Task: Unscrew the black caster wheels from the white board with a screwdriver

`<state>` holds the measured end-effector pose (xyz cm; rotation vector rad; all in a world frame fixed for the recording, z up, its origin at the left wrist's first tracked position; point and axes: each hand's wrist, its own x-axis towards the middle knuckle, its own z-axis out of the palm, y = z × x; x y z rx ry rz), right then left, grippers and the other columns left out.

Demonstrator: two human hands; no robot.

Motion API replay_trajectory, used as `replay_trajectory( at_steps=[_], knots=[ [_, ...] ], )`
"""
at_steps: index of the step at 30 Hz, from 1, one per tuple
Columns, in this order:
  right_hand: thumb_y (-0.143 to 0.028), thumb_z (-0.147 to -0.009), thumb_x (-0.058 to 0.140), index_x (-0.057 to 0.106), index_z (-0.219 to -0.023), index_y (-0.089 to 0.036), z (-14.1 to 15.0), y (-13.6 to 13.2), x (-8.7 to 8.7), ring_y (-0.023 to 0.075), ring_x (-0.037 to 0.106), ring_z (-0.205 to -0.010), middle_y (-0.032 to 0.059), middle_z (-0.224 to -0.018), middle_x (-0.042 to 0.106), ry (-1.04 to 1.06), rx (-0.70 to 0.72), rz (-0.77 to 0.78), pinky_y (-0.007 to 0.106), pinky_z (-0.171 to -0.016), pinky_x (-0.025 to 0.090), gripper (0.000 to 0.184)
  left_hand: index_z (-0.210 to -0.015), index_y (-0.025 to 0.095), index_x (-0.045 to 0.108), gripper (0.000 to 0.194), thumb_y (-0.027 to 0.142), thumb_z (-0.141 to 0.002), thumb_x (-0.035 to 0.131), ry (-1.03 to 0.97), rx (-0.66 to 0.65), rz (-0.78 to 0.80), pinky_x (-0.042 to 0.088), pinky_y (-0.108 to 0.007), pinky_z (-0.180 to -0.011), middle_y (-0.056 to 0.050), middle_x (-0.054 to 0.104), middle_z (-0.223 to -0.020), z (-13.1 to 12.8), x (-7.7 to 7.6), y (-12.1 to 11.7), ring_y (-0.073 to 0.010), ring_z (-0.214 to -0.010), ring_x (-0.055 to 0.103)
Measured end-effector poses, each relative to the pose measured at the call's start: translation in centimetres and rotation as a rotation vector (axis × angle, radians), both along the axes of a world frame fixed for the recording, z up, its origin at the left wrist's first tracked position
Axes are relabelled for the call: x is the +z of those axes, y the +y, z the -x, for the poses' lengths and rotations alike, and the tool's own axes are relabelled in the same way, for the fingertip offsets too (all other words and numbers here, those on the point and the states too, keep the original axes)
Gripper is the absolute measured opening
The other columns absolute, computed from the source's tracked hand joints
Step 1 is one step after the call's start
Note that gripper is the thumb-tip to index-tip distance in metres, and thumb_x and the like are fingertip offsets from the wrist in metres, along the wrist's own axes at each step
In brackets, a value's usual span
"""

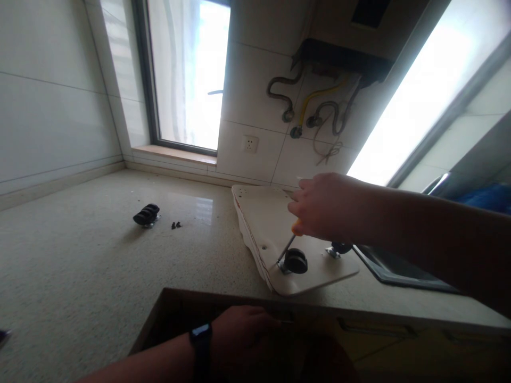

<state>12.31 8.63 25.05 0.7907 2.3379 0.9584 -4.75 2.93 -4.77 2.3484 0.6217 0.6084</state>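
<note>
A white board (pixel 263 223) lies flat on the stone counter (pixel 99 266), overhanging its front edge. Two black caster wheels sit on it: one (pixel 296 261) near the front, another (pixel 340 248) further right. My right hand (pixel 327 207) is closed round a screwdriver (pixel 288 246) with an orange handle; its metal tip touches the mounting plate of the front caster. My left hand (pixel 243 338), with a dark watch on the wrist, is low at the counter's front edge, inside a dark opening. Its fingers are curled, and I cannot make out what they hold.
A loose black caster (pixel 146 215) and a few small dark screws (pixel 176 225) lie on the counter to the left. A steel sink (pixel 399 268) is set in at the right. Behind are a window, a wall socket (pixel 250 144) and hoses under a wall unit.
</note>
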Motion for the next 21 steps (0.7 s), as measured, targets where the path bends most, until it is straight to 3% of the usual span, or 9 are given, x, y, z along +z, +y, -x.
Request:
replay_trajectory(
  at_steps=[2,5,7,13,16,21],
  knots=[
    [-0.029,-0.096,0.058,0.073,-0.080,-0.020,-0.16,0.10,0.08,0.0275,0.059,-0.084,0.0095,-0.079,0.070,-0.061,-0.020,0.011,0.040,-0.066,0.032,0.024,-0.130,0.024,0.069,0.042,0.018,-0.090,0.059,-0.001,0.000,-0.007,0.060,-0.032,-0.088,-0.008,0.077,-0.116,-0.04,-0.18,0.03,-0.0236,-0.099,0.076],
    [-0.018,-0.089,0.063,0.071,-0.083,-0.020,-0.42,0.36,0.21,0.0268,0.059,-0.088,0.0077,-0.084,0.070,-0.064,-0.031,0.004,0.040,-0.070,0.035,0.011,-0.128,0.025,0.070,0.041,0.017,-0.089,0.058,0.007,0.008,-0.020,0.060,-0.031,-0.085,-0.007,0.077,-0.115,-0.11,-0.37,0.02,-0.0228,-0.097,0.076],
    [-0.018,-0.086,0.068,0.070,-0.087,-0.022,-0.44,0.45,0.21,0.0259,0.059,-0.089,0.0070,-0.091,0.070,0.004,0.008,-0.012,0.039,-0.070,0.034,0.004,-0.127,0.025,0.070,0.040,0.017,-0.090,0.058,0.012,0.011,-0.026,0.060,-0.030,-0.084,-0.006,0.077,-0.115,-0.14,-0.42,-0.01,-0.0222,-0.096,0.075],
    [-0.023,-0.086,0.069,0.069,-0.098,-0.024,0.17,-0.08,-0.08,0.0234,0.059,-0.080,0.0084,-0.097,0.067,0.058,-0.009,0.022,0.036,-0.059,0.028,0.012,-0.127,0.025,0.069,0.039,0.017,-0.090,0.059,0.020,0.003,-0.023,0.061,-0.032,-0.086,-0.007,0.077,-0.116,-0.07,-0.23,0.00,-0.0232,-0.098,0.075],
    [-0.029,-0.090,0.065,0.071,-0.092,-0.021,0.08,-0.02,-0.32,0.0274,0.059,-0.087,0.0098,-0.093,0.068,0.051,0.006,0.001,0.039,-0.064,0.032,0.010,-0.127,0.025,0.070,0.039,0.018,-0.090,0.059,0.022,-0.001,-0.023,0.061,-0.032,-0.085,-0.007,0.077,-0.116,-0.04,-0.30,0.06,-0.0231,-0.097,0.076],
    [-0.017,-0.087,0.064,0.070,-0.077,-0.021,-0.54,0.84,-0.46,0.0263,0.058,-0.090,0.0065,-0.082,0.071,-0.014,0.037,-0.002,0.040,-0.073,0.034,0.012,-0.125,0.027,0.071,0.040,0.016,-0.088,0.061,0.033,0.022,-0.027,0.061,-0.032,-0.084,-0.006,0.078,-0.114,-0.09,-0.76,0.11,-0.0229,-0.096,0.076]
  ],
)
